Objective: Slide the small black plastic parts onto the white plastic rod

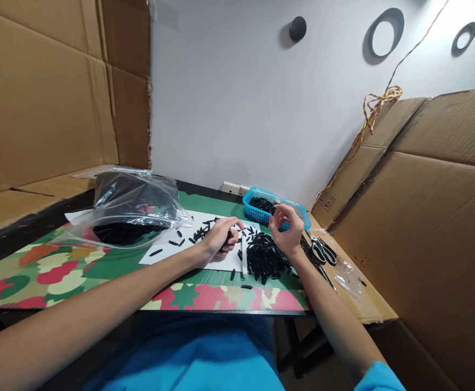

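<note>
At lower centre, black pieces (265, 258) lie heaped near the front edge of the desk (208, 297); the left hand (223, 237) curls its fingers around some. Rightward, the right hand (287, 229) bends its fingers ringlike before a blue basket (257, 215), pinching unclear. A cardboard wall (437, 228) bounds the right.

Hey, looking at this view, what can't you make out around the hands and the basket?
- Head view: what the left hand holds; its curled fingers cover most of it.
- Head view: whether the right hand pinches anything; too small to tell.
- Head view: part of the blue plastic basket; the right hand blocks it.
- Head view: small printed marks beyond the basket; too small to read.
</note>
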`<state>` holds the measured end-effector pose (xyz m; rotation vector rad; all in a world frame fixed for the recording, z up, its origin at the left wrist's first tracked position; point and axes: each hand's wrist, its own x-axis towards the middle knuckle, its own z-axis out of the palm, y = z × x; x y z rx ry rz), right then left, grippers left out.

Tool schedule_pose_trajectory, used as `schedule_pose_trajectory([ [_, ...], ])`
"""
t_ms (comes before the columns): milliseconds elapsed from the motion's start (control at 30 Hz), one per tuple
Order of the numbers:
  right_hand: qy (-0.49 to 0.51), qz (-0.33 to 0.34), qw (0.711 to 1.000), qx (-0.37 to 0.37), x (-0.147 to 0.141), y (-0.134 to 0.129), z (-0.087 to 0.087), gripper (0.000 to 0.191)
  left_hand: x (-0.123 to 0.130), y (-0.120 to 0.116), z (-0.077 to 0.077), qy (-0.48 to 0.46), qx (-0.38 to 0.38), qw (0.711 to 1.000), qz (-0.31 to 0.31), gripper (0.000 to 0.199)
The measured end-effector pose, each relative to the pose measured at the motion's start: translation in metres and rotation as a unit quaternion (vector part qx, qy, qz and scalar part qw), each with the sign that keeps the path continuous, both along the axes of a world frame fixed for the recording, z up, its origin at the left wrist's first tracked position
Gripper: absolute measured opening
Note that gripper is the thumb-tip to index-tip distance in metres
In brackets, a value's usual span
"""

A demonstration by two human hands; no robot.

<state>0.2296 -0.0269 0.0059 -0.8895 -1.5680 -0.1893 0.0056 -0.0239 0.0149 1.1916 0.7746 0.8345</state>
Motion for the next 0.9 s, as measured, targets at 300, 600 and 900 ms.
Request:
schedule_pose_trajectory([
  [300,0.022,0.11,0.984,-0.137,-0.015,0.006,-0.014,0.017,0.012,0.036,0.005,0.047,0.065,0.995,-0.052,0.033],
  [600,0.074,0.194,0.951,-0.228,-0.028,-0.003,-0.007,0.019,-0.002,0.031,0.018,0.073,0.104,0.986,-0.112,0.04],
  [900,0.135,0.223,0.918,-0.298,-0.039,-0.009,0.002,0.016,-0.02,0.022,0.003,0.125,0.077,0.984,-0.102,0.037],
])
